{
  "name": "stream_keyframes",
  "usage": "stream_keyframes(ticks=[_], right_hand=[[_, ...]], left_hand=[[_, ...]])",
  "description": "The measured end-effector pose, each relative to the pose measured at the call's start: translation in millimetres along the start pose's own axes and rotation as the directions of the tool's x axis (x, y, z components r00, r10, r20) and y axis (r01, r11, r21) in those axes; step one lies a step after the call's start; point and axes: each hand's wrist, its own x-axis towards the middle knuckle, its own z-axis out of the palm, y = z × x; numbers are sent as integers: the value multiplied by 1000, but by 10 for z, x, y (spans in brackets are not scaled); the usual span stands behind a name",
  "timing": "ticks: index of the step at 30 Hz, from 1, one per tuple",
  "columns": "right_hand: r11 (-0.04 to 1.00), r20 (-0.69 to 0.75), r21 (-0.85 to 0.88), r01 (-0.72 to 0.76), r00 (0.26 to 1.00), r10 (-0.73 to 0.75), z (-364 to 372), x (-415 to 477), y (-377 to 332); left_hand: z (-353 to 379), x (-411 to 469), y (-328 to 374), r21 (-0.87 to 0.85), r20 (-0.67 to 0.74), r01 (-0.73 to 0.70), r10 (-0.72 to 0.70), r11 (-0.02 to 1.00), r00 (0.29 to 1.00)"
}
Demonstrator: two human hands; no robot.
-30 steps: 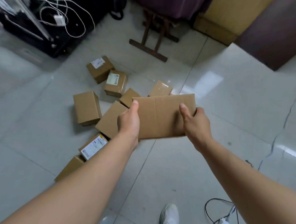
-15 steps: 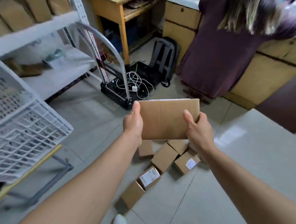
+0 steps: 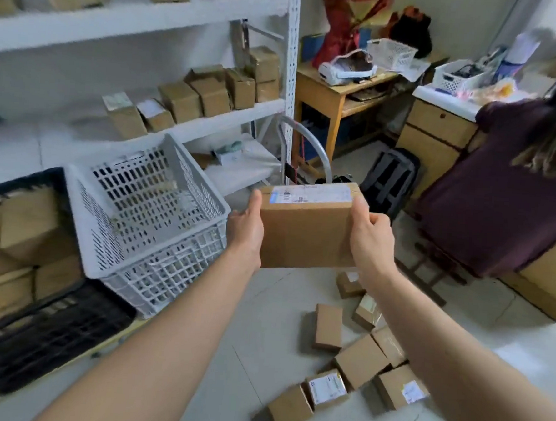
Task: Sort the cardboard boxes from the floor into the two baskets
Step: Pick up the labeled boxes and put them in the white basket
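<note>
I hold a flat cardboard box (image 3: 304, 234) with a white label on its top edge in front of me. My left hand (image 3: 244, 229) grips its left end and my right hand (image 3: 367, 238) grips its right end. Just left of the box stands a white plastic basket (image 3: 182, 269), tilted toward me, its inside looking bare. Further left a black basket (image 3: 51, 330) holds several cardboard boxes. Several more cardboard boxes (image 3: 358, 361) lie scattered on the floor below my right arm.
White shelves (image 3: 210, 121) with boxes fill the wall behind the baskets. A hand truck handle (image 3: 310, 144) and a dark backpack (image 3: 389, 181) stand behind the held box. A person in a purple garment (image 3: 498, 204) stands at right by wooden cabinets (image 3: 437, 135).
I lifted the box off the floor pile and my view swung up and left. The baskets and shelves came into sight, and the box's labelled edge now faces up.
</note>
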Motion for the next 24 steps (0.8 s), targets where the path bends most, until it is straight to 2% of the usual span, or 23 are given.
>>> stream_keyframes(ticks=[3, 8, 16, 19, 24], right_hand=[[1000, 130, 12, -22, 991, 21, 173, -63, -253], [998, 296, 24, -61, 954, 51, 349, -182, -558], [990, 437, 64, -128, 895, 87, 818, -344, -735], [991, 430, 98, -89, 902, 39, 1138, -412, -721], [996, 349, 88, 30, 935, -59, 1821, -507, -699]], left_hand=[[-277, -39, 117, -44, -96, -42, 37, 998, 995], [-654, -205, 299, -58, -177, -114, 102, 992, 979], [-1102, -222, 445, -79, -234, -139, 117, 987, 965], [-1313, -84, 528, -124, -238, -150, 118, 981, 964], [-1782, 334, 702, -86, -323, -171, 135, 982, 937]])
